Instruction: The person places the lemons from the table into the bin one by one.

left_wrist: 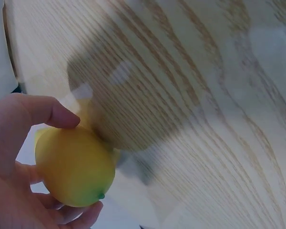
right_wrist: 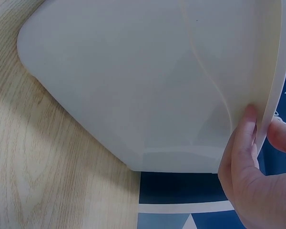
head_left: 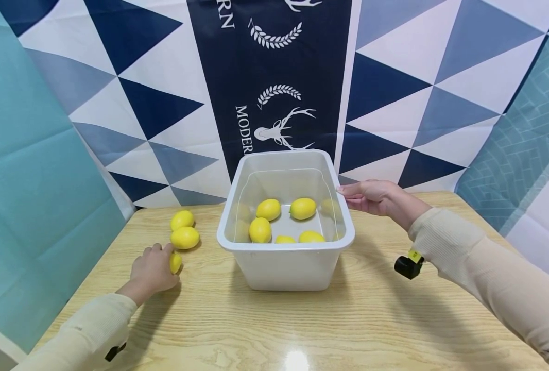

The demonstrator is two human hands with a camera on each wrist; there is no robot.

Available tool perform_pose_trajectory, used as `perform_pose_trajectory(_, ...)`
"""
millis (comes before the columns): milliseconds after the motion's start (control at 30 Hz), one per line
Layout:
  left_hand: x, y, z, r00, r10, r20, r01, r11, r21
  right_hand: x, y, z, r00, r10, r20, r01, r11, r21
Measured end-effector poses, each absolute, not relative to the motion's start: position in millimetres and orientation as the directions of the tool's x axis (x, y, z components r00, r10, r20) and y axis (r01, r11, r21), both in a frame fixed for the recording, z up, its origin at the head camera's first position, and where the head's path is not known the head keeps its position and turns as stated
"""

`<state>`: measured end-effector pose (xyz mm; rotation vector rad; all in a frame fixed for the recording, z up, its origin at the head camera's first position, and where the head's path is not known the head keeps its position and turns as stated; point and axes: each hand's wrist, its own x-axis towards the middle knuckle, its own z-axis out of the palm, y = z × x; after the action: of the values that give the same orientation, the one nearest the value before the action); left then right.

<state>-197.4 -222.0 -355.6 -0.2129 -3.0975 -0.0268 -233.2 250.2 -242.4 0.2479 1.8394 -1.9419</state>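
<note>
My left hand (head_left: 151,270) grips a yellow lemon (left_wrist: 75,166), thumb on one side and fingers curled round the other. Just beyond it on the table lie two more lemons, a nearer lemon (head_left: 185,237) and a farther lemon (head_left: 182,220). A white plastic bin (head_left: 286,268) stands upright in the middle with several lemons inside, among them a lemon (head_left: 303,208) near its right wall. On the bin's right rim my right hand (head_left: 372,197) pinches the edge; in the right wrist view the thumb is at the rim and the fingers press the outer wall.
The wooden table (head_left: 274,324) has its back edge against a patterned cloth (head_left: 163,62) with triangles and a deer print. A teal cloth (head_left: 38,180) hangs along the left side. A small black camera (head_left: 409,267) sits at the right wrist.
</note>
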Motion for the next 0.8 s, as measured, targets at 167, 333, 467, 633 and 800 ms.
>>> perform_pose_trajectory(167,-196.3,-220.4,-355.5,-0.986,0.154,0.061,0.153,0.988,-0.019,-232.3,250.7,-241.7,-0.883,-0.199,-0.426,0.436,-0.006,-0.900)
perform_pose_trajectory(333,-194.5,-217.2,-355.1,-0.978,0.181,0.101,0.177,0.983,-0.049,-232.3,250.8,-242.1,-0.884,-0.201,-0.423,0.433,-0.009,-0.901)
perform_pose_trajectory(467,-193.2,-214.1,-352.6,-0.968,0.207,0.141,0.198,0.977,-0.075,-232.7,250.7,-242.7,-0.884,-0.194,-0.426,0.434,-0.001,-0.901)
perform_pose_trajectory(633,-191.7,-208.9,-349.4,-0.964,0.214,0.158,0.203,0.976,-0.080,-233.1,250.9,-243.1,-0.884,-0.193,-0.425,0.433,0.003,-0.902)
perform_pose_trajectory(800,-189.8,-204.0,-347.3,-0.963,0.222,0.156,0.211,0.974,-0.085,-233.5,250.7,-243.1,-0.885,-0.196,-0.421,0.431,-0.007,-0.902)
